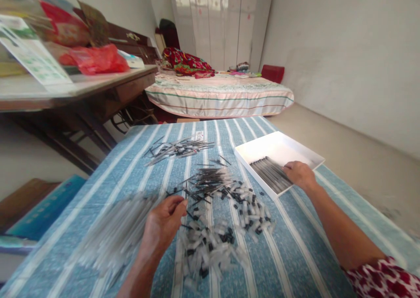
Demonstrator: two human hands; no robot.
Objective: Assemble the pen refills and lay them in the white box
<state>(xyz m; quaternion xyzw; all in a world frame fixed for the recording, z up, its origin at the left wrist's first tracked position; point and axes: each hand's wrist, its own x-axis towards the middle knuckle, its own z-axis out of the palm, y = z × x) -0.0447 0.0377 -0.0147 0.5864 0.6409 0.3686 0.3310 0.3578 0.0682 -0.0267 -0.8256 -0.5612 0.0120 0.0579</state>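
Note:
My right hand [300,174] reaches over the near right side of a white box [278,142], fingers bent at the end of a row of dark grey pens [267,173] inside it. The fingers appear closed on the nearest pen. My left hand [169,217] hovers over the cloth with thumb and forefinger pinched; whatever is between them is too small to make out. Just beyond it lies a heap of thin dark pen refills [211,180]. Clear and black pen caps [213,250] are scattered to its right. A blurred pile of translucent pen barrels [114,232] lies to its left.
Another pile of thin pen parts [180,148] lies farther back beside a small printed label [199,135]. A striped blue cloth [127,151] covers the table. To the left stands a desk [108,85] with a red bag [98,59]; a bed [219,94] is beyond.

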